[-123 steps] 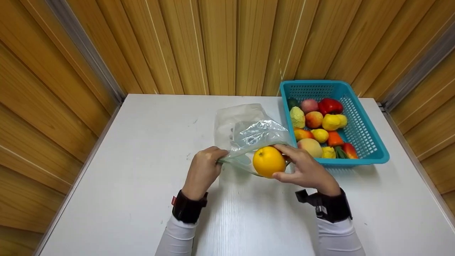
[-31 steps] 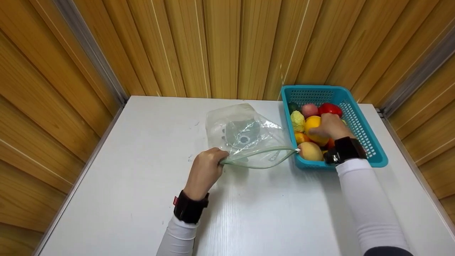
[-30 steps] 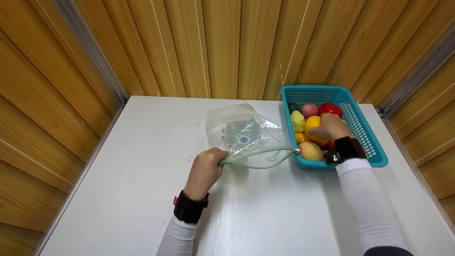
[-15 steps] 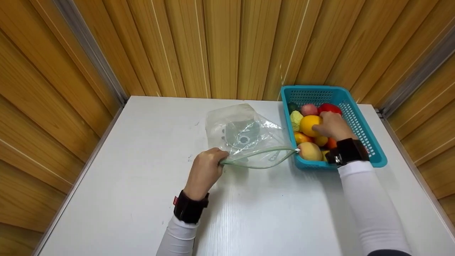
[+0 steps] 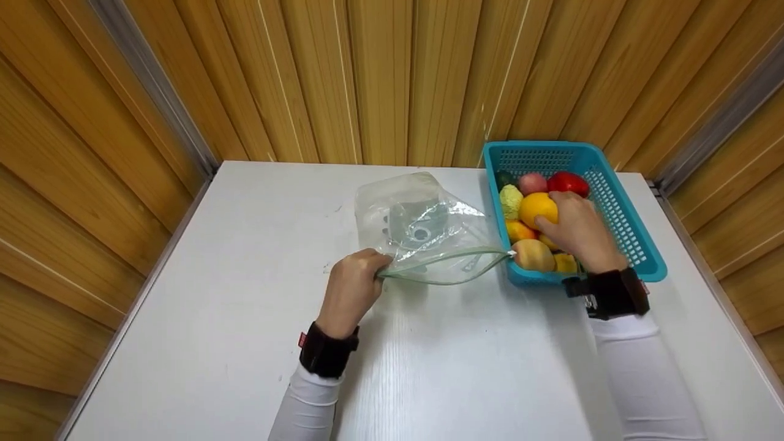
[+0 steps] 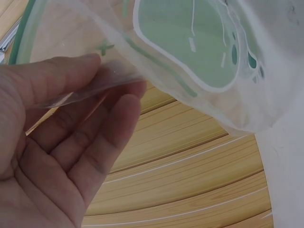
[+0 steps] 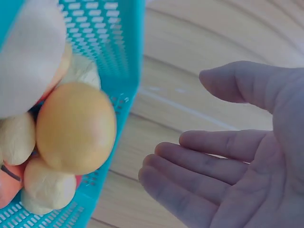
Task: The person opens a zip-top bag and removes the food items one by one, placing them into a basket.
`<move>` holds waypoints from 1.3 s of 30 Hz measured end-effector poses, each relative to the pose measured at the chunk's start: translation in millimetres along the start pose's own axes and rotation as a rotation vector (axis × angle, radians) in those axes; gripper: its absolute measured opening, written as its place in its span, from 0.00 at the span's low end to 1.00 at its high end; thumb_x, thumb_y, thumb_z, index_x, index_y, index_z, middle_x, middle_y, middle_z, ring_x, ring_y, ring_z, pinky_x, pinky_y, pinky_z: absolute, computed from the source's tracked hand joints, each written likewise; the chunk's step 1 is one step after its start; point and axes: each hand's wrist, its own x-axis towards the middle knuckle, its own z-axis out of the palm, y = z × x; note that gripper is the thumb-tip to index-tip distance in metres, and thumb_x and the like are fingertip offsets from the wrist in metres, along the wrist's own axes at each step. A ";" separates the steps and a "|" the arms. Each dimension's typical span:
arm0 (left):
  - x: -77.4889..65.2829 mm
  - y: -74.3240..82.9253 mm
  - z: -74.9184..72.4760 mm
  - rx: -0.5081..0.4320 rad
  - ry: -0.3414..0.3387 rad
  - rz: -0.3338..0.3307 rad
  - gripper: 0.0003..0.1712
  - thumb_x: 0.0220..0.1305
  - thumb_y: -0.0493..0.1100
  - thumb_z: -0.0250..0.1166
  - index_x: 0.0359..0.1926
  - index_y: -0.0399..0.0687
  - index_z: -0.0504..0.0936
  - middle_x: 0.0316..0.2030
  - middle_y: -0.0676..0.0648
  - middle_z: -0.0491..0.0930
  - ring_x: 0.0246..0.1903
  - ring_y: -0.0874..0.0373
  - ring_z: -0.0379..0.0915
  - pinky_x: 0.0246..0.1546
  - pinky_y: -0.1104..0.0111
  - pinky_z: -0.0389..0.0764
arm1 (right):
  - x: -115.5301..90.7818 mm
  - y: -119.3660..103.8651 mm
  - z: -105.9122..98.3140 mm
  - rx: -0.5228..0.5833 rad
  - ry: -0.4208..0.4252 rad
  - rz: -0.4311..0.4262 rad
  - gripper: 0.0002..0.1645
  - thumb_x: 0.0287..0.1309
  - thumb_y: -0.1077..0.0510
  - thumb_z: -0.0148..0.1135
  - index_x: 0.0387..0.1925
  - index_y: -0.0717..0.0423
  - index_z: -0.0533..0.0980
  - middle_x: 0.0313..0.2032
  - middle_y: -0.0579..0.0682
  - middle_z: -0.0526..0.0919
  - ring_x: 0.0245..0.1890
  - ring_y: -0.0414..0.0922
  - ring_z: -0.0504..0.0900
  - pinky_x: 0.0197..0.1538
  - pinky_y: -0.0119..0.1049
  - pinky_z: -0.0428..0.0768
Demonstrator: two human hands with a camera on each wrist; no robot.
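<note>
A clear zip bag [image 5: 407, 211] with a printed animal face lies on the white table, its green-edged mouth gaping towards me. My left hand [image 5: 354, 291] pinches the mouth's left corner; in the left wrist view the bag film runs between thumb and fingers [image 6: 121, 126]. An orange [image 5: 538, 209] sits on top of the fruit in a teal basket [image 5: 637, 229]. Close to the orange's right side is my right hand [image 5: 582, 233]. The right wrist view has this hand with spread thumb and fairly straight fingers, holding nothing, apart from the orange [image 7: 76, 128].
In the basket are a red bell pepper [image 5: 568, 183], a large peach [image 5: 533, 255], a mango-like fruit [image 5: 519, 231], a pale green knobbly fruit [image 5: 511, 202] and a pink round fruit [image 5: 533, 183]. The bag's right mouth corner meets the basket's near-left rim. Wood-look panels [image 5: 380, 79] enclose the table.
Earlier my right hand held the orange at the bag's mouth, then in the basket. The orange has settled leftwards, and the right hand has let go and drawn back. The left hand stays put.
</note>
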 end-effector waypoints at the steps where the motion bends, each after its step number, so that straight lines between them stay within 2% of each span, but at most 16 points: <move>1: 0.8 -0.9 0.7 0.007 0.003 -0.002 0.20 0.45 0.17 0.64 0.30 0.42 0.90 0.25 0.49 0.85 0.24 0.55 0.79 0.26 0.62 0.82 | -3.8 -2.9 1.6 0.006 0.012 -0.011 0.33 0.71 0.57 0.60 0.68 0.74 0.66 0.58 0.72 0.74 0.53 0.65 0.72 0.58 0.61 0.77; 3: 2.2 -3.2 2.7 0.025 0.008 -0.007 0.18 0.47 0.18 0.66 0.29 0.42 0.90 0.24 0.49 0.84 0.22 0.55 0.77 0.25 0.62 0.82 | -10.9 -7.4 5.9 0.014 0.034 -0.040 0.35 0.71 0.58 0.61 0.70 0.75 0.63 0.64 0.74 0.71 0.58 0.68 0.71 0.65 0.66 0.72; 5: 3.2 -5.4 5.3 0.041 0.008 -0.016 0.16 0.48 0.18 0.66 0.29 0.41 0.90 0.22 0.49 0.82 0.21 0.57 0.74 0.24 0.62 0.81 | -17.7 -10.2 12.5 0.024 0.077 -0.092 0.35 0.70 0.59 0.62 0.70 0.76 0.64 0.66 0.75 0.70 0.60 0.69 0.71 0.66 0.68 0.69; 9: 4.4 -9.5 11.5 0.063 0.006 -0.036 0.16 0.49 0.18 0.67 0.28 0.42 0.89 0.22 0.49 0.83 0.20 0.58 0.71 0.23 0.62 0.80 | -28.4 -13.6 29.5 0.060 0.184 -0.199 0.23 0.68 0.62 0.62 0.59 0.73 0.72 0.54 0.70 0.78 0.51 0.66 0.77 0.59 0.64 0.78; 11: 5.8 -11.2 15.3 0.071 0.007 -0.046 0.16 0.49 0.18 0.66 0.27 0.42 0.89 0.22 0.48 0.83 0.21 0.59 0.72 0.23 0.62 0.80 | -33.1 -15.5 36.5 0.083 0.213 -0.225 0.22 0.67 0.63 0.62 0.59 0.71 0.72 0.52 0.68 0.78 0.49 0.63 0.77 0.58 0.62 0.79; 13: 7.5 -13.0 18.9 0.078 0.013 -0.056 0.16 0.48 0.18 0.65 0.27 0.41 0.89 0.22 0.48 0.84 0.21 0.58 0.74 0.23 0.62 0.81 | -37.1 -17.5 42.4 0.101 0.224 -0.232 0.23 0.67 0.64 0.62 0.60 0.70 0.71 0.54 0.67 0.78 0.50 0.63 0.76 0.60 0.62 0.79; 16: 10.0 -17.1 24.9 0.084 0.022 -0.077 0.17 0.48 0.18 0.64 0.27 0.41 0.89 0.23 0.47 0.85 0.23 0.56 0.79 0.24 0.61 0.82 | -42.5 -20.1 50.4 0.105 0.245 -0.239 0.31 0.67 0.64 0.64 0.67 0.72 0.68 0.63 0.69 0.75 0.57 0.64 0.75 0.66 0.64 0.73; 20: 13.5 -24.6 33.4 0.083 0.036 -0.098 0.18 0.48 0.18 0.63 0.31 0.41 0.91 0.27 0.47 0.86 0.28 0.54 0.84 0.27 0.60 0.85 | -47.8 -22.4 61.5 0.097 0.284 -0.250 0.34 0.66 0.64 0.67 0.69 0.72 0.67 0.66 0.70 0.73 0.64 0.66 0.74 0.68 0.63 0.71; 23: 16.3 -30.8 39.3 0.079 0.051 -0.099 0.19 0.49 0.18 0.63 0.34 0.40 0.92 0.29 0.46 0.87 0.31 0.52 0.86 0.30 0.60 0.86 | -50.8 -24.3 70.7 0.103 0.306 -0.281 0.35 0.66 0.64 0.67 0.71 0.69 0.67 0.65 0.68 0.75 0.59 0.63 0.77 0.64 0.60 0.76; 27: 20.1 -40.9 43.9 0.084 0.079 -0.105 0.19 0.49 0.18 0.64 0.37 0.38 0.92 0.32 0.43 0.88 0.35 0.49 0.87 0.34 0.59 0.87 | -52.6 -27.4 82.9 0.114 0.327 -0.309 0.35 0.66 0.65 0.68 0.71 0.69 0.68 0.65 0.66 0.75 0.59 0.61 0.77 0.65 0.58 0.77; 30: 22.2 -49.2 46.1 0.100 0.103 -0.119 0.18 0.50 0.19 0.65 0.38 0.37 0.92 0.34 0.42 0.88 0.36 0.47 0.87 0.36 0.58 0.88 | -53.4 -28.8 89.5 0.112 0.329 -0.292 0.35 0.65 0.64 0.68 0.69 0.71 0.68 0.66 0.68 0.75 0.65 0.63 0.75 0.68 0.60 0.72; 33: 22.6 -56.4 49.1 0.116 0.119 -0.129 0.16 0.52 0.20 0.66 0.38 0.36 0.92 0.35 0.40 0.88 0.36 0.47 0.87 0.35 0.58 0.88 | -53.6 -29.3 93.4 0.108 0.322 -0.270 0.34 0.65 0.63 0.69 0.68 0.73 0.69 0.66 0.69 0.74 0.66 0.63 0.74 0.69 0.59 0.71; 37: 19.6 -62.5 53.4 0.133 0.111 -0.135 0.16 0.53 0.20 0.65 0.38 0.36 0.92 0.36 0.39 0.88 0.36 0.46 0.87 0.35 0.57 0.88 | -52.8 -28.6 97.0 0.100 0.325 -0.271 0.34 0.65 0.62 0.69 0.67 0.74 0.70 0.66 0.69 0.74 0.67 0.63 0.73 0.70 0.59 0.70; 39: 17.0 -63.1 53.6 0.136 0.081 -0.146 0.18 0.52 0.19 0.64 0.40 0.36 0.91 0.37 0.39 0.88 0.38 0.46 0.86 0.36 0.57 0.87 | -52.6 -28.4 98.9 0.082 0.322 -0.273 0.35 0.65 0.62 0.70 0.68 0.74 0.69 0.67 0.70 0.74 0.68 0.63 0.72 0.70 0.59 0.69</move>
